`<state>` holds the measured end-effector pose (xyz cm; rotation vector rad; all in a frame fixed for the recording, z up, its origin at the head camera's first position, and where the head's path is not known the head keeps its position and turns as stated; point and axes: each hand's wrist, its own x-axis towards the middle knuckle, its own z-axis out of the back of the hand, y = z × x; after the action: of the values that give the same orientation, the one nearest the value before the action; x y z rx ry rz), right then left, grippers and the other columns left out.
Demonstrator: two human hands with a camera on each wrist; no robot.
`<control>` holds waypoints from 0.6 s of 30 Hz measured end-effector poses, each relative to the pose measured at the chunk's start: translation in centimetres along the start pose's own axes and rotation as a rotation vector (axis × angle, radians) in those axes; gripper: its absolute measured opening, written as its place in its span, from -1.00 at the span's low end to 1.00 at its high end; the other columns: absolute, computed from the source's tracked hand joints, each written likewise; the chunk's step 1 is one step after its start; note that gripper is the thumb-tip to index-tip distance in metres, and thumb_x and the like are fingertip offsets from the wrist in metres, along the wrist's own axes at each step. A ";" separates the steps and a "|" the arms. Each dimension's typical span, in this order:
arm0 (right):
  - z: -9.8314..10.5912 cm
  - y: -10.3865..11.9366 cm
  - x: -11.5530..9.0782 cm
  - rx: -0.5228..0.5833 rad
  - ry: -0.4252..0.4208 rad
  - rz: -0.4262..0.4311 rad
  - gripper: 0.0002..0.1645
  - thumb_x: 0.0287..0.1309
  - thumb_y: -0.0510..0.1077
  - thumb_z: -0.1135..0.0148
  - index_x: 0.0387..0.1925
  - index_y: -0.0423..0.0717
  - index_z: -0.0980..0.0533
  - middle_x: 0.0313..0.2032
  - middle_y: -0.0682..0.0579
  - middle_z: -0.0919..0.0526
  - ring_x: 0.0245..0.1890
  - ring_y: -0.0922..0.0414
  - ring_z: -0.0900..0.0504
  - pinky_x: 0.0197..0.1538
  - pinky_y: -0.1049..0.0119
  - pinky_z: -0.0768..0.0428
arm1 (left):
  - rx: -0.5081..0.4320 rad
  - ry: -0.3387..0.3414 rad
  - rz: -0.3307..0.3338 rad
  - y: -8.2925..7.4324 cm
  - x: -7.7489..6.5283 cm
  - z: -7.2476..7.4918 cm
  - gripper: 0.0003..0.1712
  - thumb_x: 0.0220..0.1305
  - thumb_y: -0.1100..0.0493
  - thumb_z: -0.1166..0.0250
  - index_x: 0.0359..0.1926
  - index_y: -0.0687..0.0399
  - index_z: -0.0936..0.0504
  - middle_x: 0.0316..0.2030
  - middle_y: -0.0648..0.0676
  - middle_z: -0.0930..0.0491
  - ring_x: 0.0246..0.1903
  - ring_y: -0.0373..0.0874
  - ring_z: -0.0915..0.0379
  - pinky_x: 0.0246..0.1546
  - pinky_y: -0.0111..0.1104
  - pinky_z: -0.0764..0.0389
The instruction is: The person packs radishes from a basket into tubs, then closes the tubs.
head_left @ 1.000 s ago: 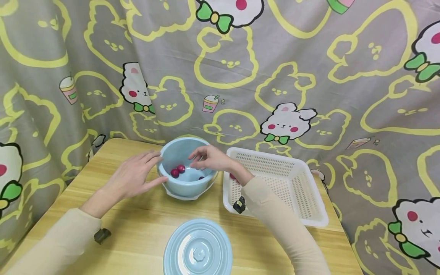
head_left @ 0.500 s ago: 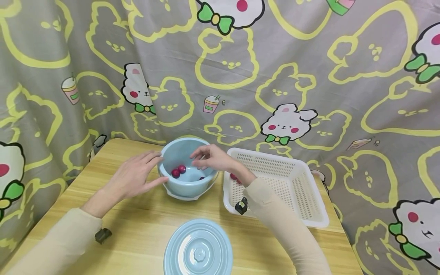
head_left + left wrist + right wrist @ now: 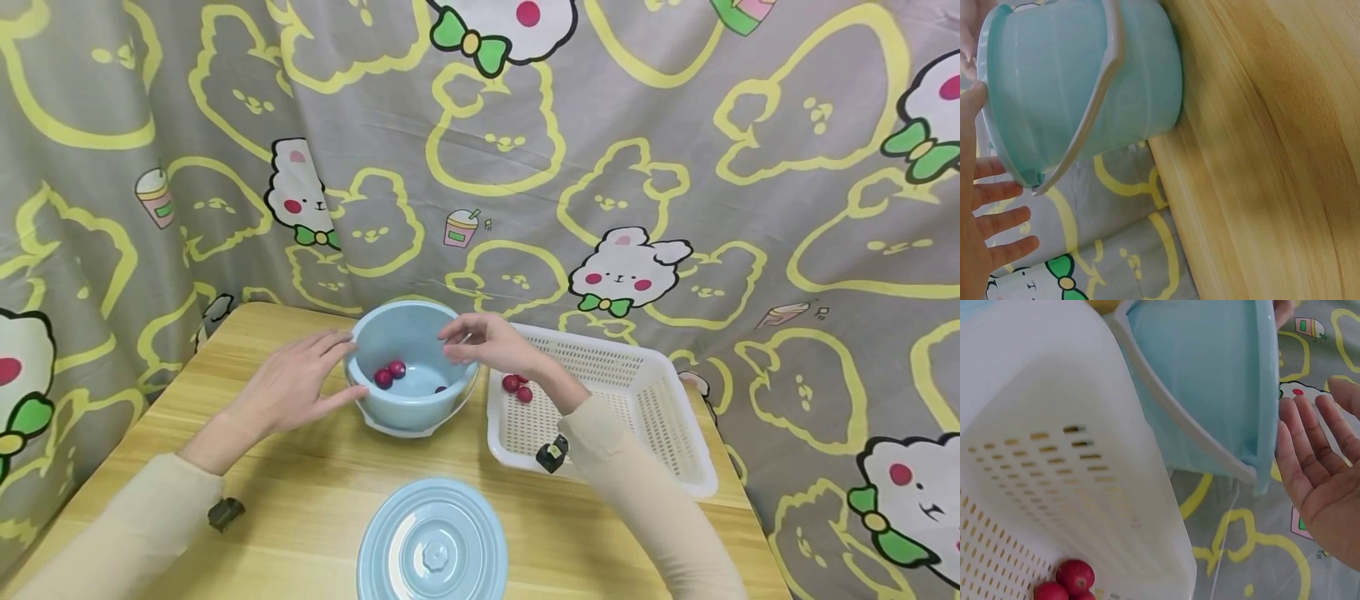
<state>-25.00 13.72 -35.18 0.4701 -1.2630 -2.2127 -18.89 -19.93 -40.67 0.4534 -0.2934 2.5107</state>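
Observation:
A light blue bucket (image 3: pixel 408 414) with a pale handle stands at the back of the table, several small round red fruits or radishes (image 3: pixel 383 378) at its bottom. My left hand (image 3: pixel 296 383) is at the bucket's left rim, thumb and fingers spread along it. Over the right rim hangs my right hand (image 3: pixel 497 343), its fingers loosely bent and nothing visible between them. Right of the bucket, a white perforated basket (image 3: pixel 675 392) holds more red round pieces (image 3: pixel 524 394). The right wrist view shows these red pieces (image 3: pixel 1075 577) clustered in a basket corner.
A round blue lid (image 3: pixel 432 542) lies flat near the front of the wooden table (image 3: pixel 300 517). Behind the table hangs a grey patterned curtain (image 3: pixel 510 167). My right forearm passes over the basket's left part.
My right hand has moved rightward, from above the bucket's inside to its right rim, uncovering more red pieces in the basket. My left hand has stayed in place.

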 end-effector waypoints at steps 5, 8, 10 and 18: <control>1.3 -0.2 -1.1 -0.012 -0.037 0.003 -0.62 0.41 -0.15 -0.35 0.16 -0.23 -0.63 -0.06 -0.12 -0.75 -0.18 0.08 -0.80 0.05 0.11 -0.81 | -0.003 0.003 0.002 0.0 0.0 0.0 -0.15 0.30 -0.34 -0.40 0.31 0.23 -0.59 0.34 0.32 -0.58 0.31 0.35 -0.54 0.29 0.27 -0.58; 2.1 -0.4 -1.8 -0.006 -0.054 -0.024 -0.58 0.40 -0.16 -0.36 0.19 -0.27 -0.62 -0.06 -0.12 -0.75 -0.16 0.01 -0.79 0.10 0.02 -0.81 | -0.002 0.002 0.001 0.0 0.0 0.0 -0.16 0.31 -0.35 -0.39 0.31 0.22 -0.60 0.34 0.32 -0.58 0.31 0.35 -0.55 0.29 0.27 -0.59; 2.6 -0.5 -2.2 -0.008 -0.062 -0.045 -0.58 0.39 -0.15 -0.36 0.19 -0.26 -0.62 -0.07 -0.12 -0.74 -0.12 -0.08 -0.79 0.10 0.04 -0.81 | -0.002 0.000 0.001 0.0 -0.1 -0.1 -0.16 0.31 -0.35 -0.39 0.31 0.22 -0.60 0.34 0.32 -0.58 0.30 0.34 -0.55 0.29 0.26 -0.59; 4.0 -1.3 -3.5 -0.046 -0.096 -0.067 -0.65 0.40 -0.15 -0.35 0.13 -0.22 -0.64 -0.04 -0.16 -0.74 -0.12 -0.18 -0.79 0.05 0.16 -0.82 | -0.006 0.001 0.007 0.0 -0.1 -0.1 -0.16 0.32 -0.36 -0.37 0.31 0.21 -0.60 0.33 0.31 -0.58 0.31 0.34 -0.55 0.29 0.27 -0.58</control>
<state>-24.72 19.10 -34.22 0.3977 -1.2587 -2.3406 -18.89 -19.96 -40.81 0.4493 -0.3030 2.5160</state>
